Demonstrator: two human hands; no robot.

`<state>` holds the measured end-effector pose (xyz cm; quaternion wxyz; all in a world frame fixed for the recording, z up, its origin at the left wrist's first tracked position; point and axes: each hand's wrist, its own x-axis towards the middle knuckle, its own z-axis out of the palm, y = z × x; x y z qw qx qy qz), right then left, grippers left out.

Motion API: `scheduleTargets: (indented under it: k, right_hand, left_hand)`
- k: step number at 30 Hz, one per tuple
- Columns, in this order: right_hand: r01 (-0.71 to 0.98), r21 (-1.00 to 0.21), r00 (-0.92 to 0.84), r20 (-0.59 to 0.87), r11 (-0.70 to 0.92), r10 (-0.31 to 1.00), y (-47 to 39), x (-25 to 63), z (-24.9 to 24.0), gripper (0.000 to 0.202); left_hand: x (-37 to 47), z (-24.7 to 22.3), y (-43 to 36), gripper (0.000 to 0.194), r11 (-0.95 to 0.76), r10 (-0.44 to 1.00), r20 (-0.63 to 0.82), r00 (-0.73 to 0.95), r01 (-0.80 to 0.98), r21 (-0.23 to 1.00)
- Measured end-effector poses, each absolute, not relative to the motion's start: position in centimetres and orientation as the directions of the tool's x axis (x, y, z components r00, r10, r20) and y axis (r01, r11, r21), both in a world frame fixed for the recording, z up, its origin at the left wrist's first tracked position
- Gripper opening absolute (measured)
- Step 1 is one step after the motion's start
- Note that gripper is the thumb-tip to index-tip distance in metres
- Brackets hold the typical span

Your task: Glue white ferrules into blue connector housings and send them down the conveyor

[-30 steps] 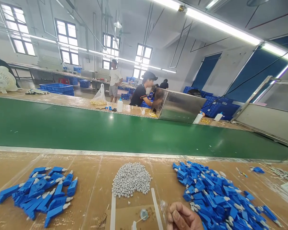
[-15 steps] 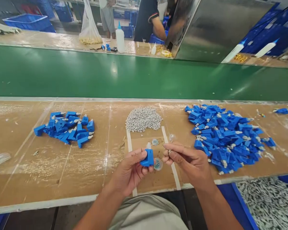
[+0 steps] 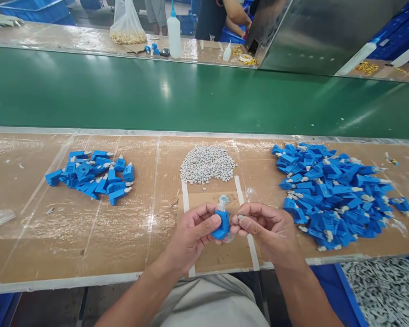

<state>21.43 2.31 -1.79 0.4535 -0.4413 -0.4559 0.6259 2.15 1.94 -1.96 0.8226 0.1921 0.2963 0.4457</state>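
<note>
A blue plastic part [image 3: 222,224] with a whitish tip pointing away from me is held between the thumb and fingers of my left hand [image 3: 198,234]. Just right of it, my right hand [image 3: 267,229] pinches a small grey piece [image 3: 240,218]. The two hands are close, fingertips almost meeting. Past the blue part's tip lies a small round clear dish [image 3: 224,199]; a second round dish is mostly hidden behind the fingers. Beyond the hands is a heap of small grey pieces [image 3: 207,164].
Blue parts form a small pile [image 3: 92,175] at left and a larger pile [image 3: 337,195] at right. Behind the bench runs a green belt [image 3: 129,97]. A bin of grey pieces [image 3: 388,290] sits lower right. A person [image 3: 211,20] stands across the belt.
My left hand has turned the blue part more upright and brought it nearer my right hand. The view has shifted slightly, moving the far bench upward.
</note>
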Motion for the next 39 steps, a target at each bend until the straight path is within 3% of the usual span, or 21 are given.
scheduleTargets:
  k: [16,23,34,39]
  right_hand:
    - [0.029,-0.987,-0.230,-0.159,-0.157,0.960,2.9,19.7,0.1,0.020]
    - [0.201,-0.978,-0.200,-0.105,-0.064,0.974,2.7,20.2,0.5,0.017]
    - [-0.070,-0.981,-0.322,-0.147,-0.179,0.935,3.6,20.7,0.8,0.015]
    - [-0.145,-0.964,-0.313,-0.168,-0.221,0.935,3.3,20.6,0.5,0.019]
  left_hand:
    - [2.1,-3.0,2.1,0.026,0.415,0.906,-0.290,0.308,-0.520,0.746]
    - [2.2,-2.2,2.2,0.024,0.311,0.943,-0.221,0.248,-0.423,0.851]
    - [1.2,-0.6,2.0,0.025,0.389,0.880,-0.215,0.424,-0.383,0.838]
    - [0.8,0.7,2.2,0.023,0.309,0.888,-0.169,0.428,-0.284,0.908]
